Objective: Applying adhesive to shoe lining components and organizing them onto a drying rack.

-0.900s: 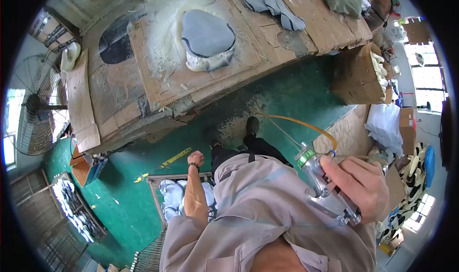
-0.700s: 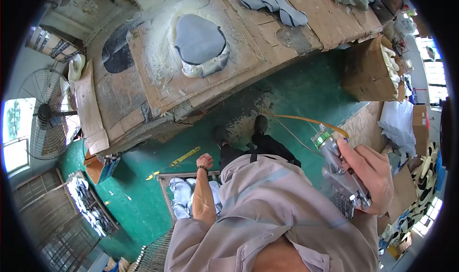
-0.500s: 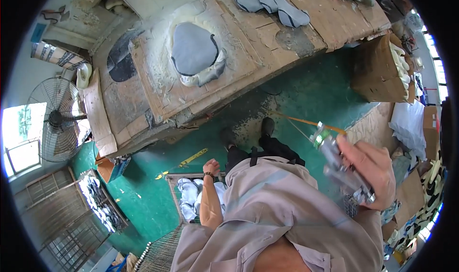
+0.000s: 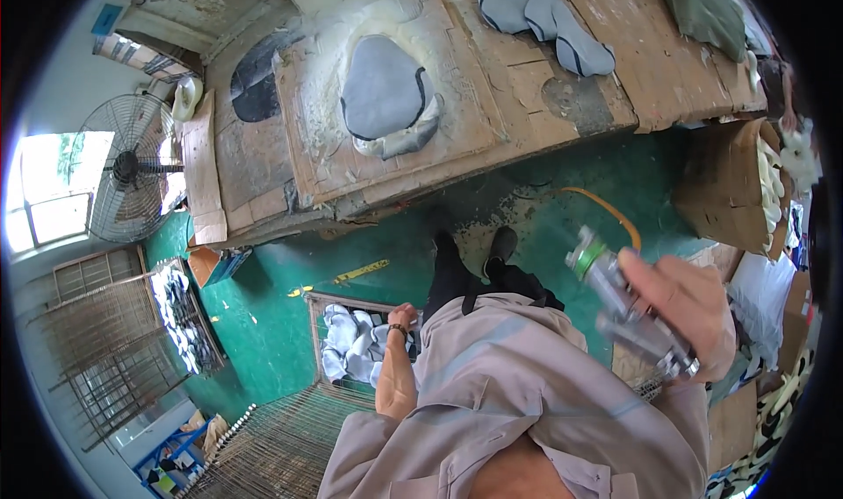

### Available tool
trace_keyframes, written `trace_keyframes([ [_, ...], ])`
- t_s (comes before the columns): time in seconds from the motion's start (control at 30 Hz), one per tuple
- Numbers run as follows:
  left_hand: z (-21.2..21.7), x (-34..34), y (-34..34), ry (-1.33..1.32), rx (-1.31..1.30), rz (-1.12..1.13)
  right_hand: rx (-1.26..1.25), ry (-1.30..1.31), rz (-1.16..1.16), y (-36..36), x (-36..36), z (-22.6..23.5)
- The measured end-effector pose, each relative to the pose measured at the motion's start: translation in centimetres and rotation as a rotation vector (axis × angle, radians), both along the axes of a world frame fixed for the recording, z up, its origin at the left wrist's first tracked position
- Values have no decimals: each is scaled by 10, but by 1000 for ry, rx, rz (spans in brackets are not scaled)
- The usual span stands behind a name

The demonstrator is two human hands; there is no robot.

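My right hand [image 4: 685, 310] is wrapped round a metal spray gun [image 4: 628, 301] with a green ring near its nozzle, held out to the right of my body. A faint haze shows ahead of the nozzle. Low at my left side, my left hand [image 4: 404, 315] has its fingers curled, with nothing seen in them. It is beside a framed crate [image 4: 313, 332] of grey fabric pieces [image 4: 351, 341]. On the workbench [image 4: 492, 139] a stack of grey, black-edged fabric pieces [image 4: 382, 86] lies on a board crusted with pale residue. More grey pieces [image 4: 566, 34] lie farther right.
A large wire fan [image 4: 126, 165] stands left of the bench. Wire racks [image 4: 281, 442] are at lower left, one bearing grey pieces [image 4: 182, 315]. A cardboard box [image 4: 724, 179] of pale forms stands at right. A yellow hose [image 4: 615, 209] trails over the green floor [image 4: 263, 323].
The whole view has swung, so bench and fan sit farther right in it. My left hand has come closer to my waist. The spray gun stays in my right hand.
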State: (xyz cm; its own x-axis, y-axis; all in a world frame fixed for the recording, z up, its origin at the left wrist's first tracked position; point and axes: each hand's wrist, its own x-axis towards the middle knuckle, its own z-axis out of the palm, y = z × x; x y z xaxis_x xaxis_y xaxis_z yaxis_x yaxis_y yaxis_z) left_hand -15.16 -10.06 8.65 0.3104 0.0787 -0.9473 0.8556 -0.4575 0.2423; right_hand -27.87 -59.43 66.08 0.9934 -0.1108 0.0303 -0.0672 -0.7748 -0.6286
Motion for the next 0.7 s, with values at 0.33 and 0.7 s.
trace_keyframes([
  [0.33, -23, 54, -12, -340, -211, 28, -50, -102, 9, -3, 33, 3],
  [0.7, 137, 208, -145, -1171, -353, 325, -116, -222, -53, 11, 69, -16],
])
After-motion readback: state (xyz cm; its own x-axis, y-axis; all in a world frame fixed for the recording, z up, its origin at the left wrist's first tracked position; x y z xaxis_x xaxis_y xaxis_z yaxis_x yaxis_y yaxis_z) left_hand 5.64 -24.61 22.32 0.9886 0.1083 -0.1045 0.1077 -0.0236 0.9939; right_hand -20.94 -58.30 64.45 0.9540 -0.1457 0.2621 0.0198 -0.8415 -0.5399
